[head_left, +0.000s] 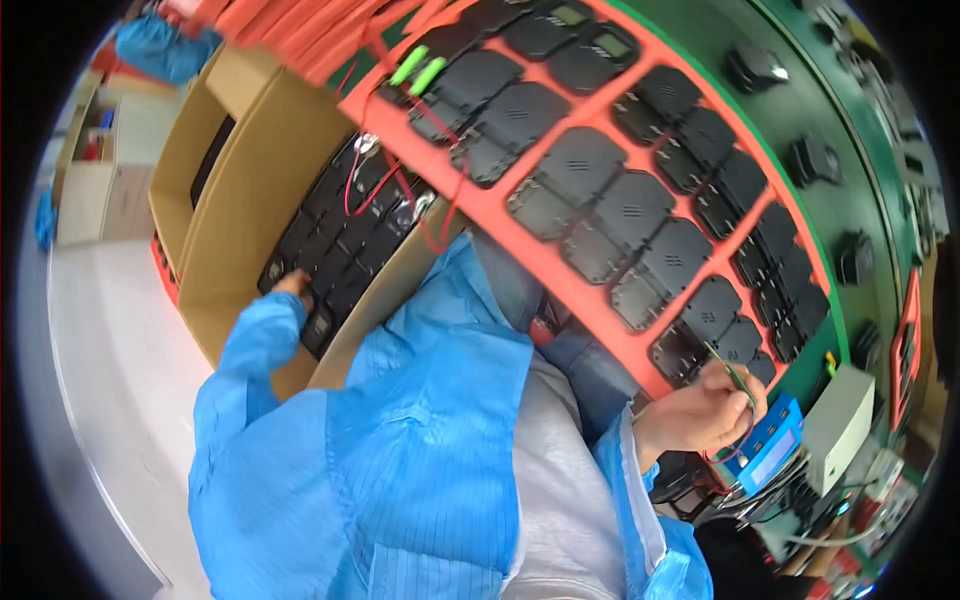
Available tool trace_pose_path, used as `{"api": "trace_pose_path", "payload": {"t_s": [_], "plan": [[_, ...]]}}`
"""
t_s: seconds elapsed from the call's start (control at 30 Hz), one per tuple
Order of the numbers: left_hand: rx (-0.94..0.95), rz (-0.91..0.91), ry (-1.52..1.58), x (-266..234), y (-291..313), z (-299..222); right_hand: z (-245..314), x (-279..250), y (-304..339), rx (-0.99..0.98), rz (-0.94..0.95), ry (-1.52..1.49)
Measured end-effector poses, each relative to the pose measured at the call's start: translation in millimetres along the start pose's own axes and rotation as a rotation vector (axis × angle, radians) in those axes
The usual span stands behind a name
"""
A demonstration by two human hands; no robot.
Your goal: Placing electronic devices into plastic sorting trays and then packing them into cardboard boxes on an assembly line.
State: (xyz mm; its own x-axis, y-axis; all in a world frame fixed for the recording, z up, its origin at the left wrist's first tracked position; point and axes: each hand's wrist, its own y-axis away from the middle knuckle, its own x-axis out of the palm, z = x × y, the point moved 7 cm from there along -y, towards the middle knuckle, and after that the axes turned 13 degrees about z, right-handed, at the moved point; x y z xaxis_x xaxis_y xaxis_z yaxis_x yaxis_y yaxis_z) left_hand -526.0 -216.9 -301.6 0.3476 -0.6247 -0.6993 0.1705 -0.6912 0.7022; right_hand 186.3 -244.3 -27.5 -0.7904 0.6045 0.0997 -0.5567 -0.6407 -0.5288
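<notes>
My left hand (293, 286) reaches down into a cardboard box (225, 295) at the left, fingers bent against a black plastic case at the edge of the rows of black plastic cases (345, 235) lying there. Its fingertips are partly hidden. At the lower right, my right hand (700, 412) pinches a thin green strip (738, 378) that points up and left, with thin wire hanging by the fingers. Just beyond that hand is a red tray (520, 232) holding black plastic cases (640, 210) in its compartments, several with clear smoky lower parts.
Red wire (352, 190) and two bright green cylinders (418, 72) are at the tray's far left corner. Black devices (815, 160) stand along the green bench (770, 110). A blue meter (770, 450) and a pale box (838, 428) sit at the right. Red trays (290, 35) are stacked at the back.
</notes>
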Motion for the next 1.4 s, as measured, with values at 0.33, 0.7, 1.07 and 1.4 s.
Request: {"api": "trace_pose_path", "payload": {"t_s": [0.33, 0.7, 1.07, 1.4], "plan": [[-0.047, 0.113, -0.105, 200.1, 46.1, 13.2, -1.4, 19.5, -6.4, 0.097, 0.010, 0.078], [0.213, 0.185, -0.190, 155.5, 82.6, -6.8, -4.8, 14.0, -6.6, 0.133, -0.011, 0.149], [0.257, 0.000, -0.051, 115.3, 82.3, -3.4, -5.9, 9.7, -7.3, 0.132, -0.010, 0.131], [0.001, -0.038, -0.052, 126.7, 44.1, 21.7, -4.2, 14.3, -5.8, 0.110, -0.006, 0.105]]}}
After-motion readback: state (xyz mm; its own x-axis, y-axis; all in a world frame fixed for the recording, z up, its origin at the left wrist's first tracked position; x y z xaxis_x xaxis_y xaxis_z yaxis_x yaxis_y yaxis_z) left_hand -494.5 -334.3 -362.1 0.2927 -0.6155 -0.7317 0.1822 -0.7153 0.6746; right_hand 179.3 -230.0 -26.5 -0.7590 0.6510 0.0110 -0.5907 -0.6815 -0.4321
